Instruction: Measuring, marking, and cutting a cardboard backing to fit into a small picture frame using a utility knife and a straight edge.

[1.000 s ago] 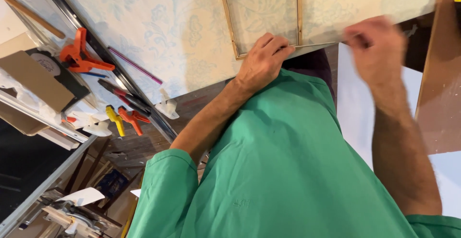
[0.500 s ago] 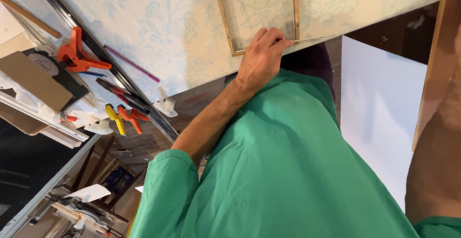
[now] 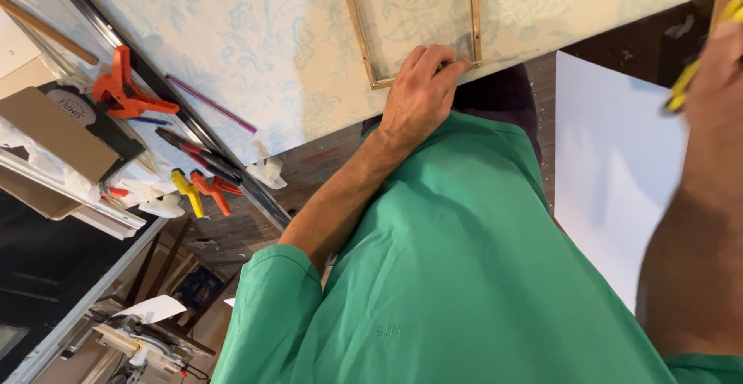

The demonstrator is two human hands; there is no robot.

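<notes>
Right hand [image 3: 716, 82] has returned, gripping perhaps a yellow tool [image 3: 696, 70], tilted upward.

A thin wooden frame [image 3: 371, 59] lies flat on pale floral fabric [image 3: 255, 36], its corner at the edge.

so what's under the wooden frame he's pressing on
Pale floral-patterned sheet lies under the thin wooden frame and shows through its opening. The left hand presses the frame's lower corner, hiding the part beneath its fingers.
</notes>
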